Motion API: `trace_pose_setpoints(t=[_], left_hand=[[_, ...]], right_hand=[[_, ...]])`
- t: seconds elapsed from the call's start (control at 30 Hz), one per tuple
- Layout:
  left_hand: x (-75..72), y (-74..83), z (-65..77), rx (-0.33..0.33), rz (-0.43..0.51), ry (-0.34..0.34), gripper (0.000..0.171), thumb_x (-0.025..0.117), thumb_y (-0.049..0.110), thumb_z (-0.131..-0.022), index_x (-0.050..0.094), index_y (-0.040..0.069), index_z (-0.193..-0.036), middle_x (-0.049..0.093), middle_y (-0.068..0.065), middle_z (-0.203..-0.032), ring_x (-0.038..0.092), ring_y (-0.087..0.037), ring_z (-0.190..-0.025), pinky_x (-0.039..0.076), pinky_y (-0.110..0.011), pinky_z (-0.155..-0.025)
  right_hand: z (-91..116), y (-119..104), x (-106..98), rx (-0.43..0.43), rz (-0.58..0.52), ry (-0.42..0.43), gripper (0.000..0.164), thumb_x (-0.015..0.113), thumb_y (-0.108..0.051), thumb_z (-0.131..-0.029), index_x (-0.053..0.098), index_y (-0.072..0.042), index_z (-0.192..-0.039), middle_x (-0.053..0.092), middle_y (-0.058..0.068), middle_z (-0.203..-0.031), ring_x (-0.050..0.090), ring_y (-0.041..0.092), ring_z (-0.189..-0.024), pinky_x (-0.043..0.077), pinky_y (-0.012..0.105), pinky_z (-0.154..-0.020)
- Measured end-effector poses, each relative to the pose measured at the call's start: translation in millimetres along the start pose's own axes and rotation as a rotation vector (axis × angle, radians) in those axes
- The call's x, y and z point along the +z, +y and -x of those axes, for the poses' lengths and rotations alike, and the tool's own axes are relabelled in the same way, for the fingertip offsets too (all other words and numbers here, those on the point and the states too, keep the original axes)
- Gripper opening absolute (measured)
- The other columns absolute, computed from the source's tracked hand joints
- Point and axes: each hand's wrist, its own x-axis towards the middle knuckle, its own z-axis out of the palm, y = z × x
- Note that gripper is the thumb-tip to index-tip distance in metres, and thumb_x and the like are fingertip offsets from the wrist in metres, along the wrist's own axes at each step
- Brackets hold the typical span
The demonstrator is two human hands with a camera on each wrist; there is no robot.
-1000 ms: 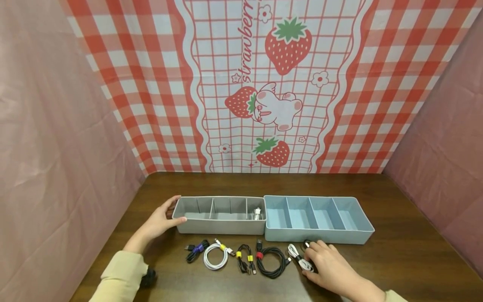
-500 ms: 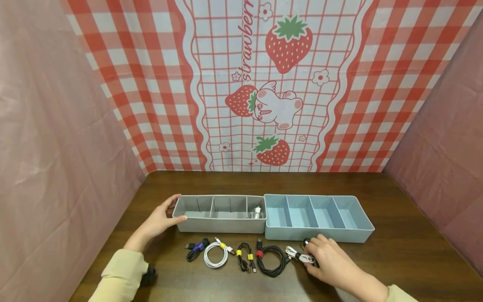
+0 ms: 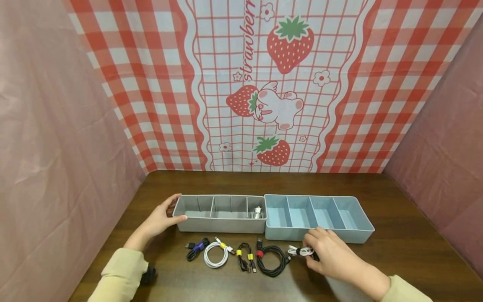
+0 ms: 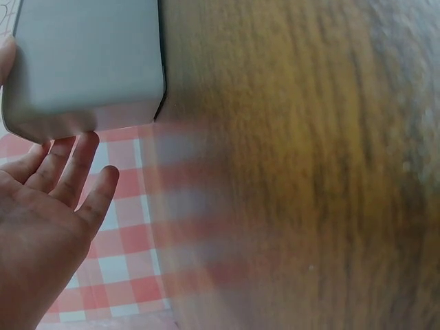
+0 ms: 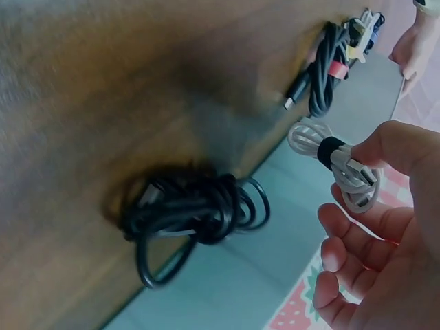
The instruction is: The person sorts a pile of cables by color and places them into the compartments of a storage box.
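My right hand pinches a bundled white cable between thumb and fingers, just in front of a blue divided box. In the right wrist view, a black strap wraps the white cable, with its USB plug near the thumb. A bundled black cable lies on the table beneath this hand, mostly hidden in the head view. My left hand holds the left end of a grey divided box, thumb on the front rim, fingers at the end and behind. White plugs show in the grey box's right compartment.
Along the table before the boxes lie a black cable with a purple tie, a coiled white cable, a small black cable with yellow ties and a black coil with a red tie. A checked cloth hangs behind.
My right hand has lifted the white cable from the table, turned it and brought it slightly toward the blue box. The left hand stays on the grey box.
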Motion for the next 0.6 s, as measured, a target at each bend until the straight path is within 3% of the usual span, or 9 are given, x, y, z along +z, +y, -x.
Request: trace_pose_setpoints(t=[0.6], left_hand=[[0.7,-2.6,-0.5,-0.002,-0.001,0.001,0.078,0.074,0.024,-0.083,0.030,0.004,-0.145,0.045,-0.027,-0.135,0.050,-0.041,-0.119,0.043,-0.051,-0.095]], right_hand=[[-30.1,10.4,-29.6,-0.012,0.000,-0.069,0.023,0.073,-0.020,-0.067,0.054,-0.023,-0.080,0.047,-0.014,-0.078,0.043,0.005,-0.072,0.033,0.026,-0.060]])
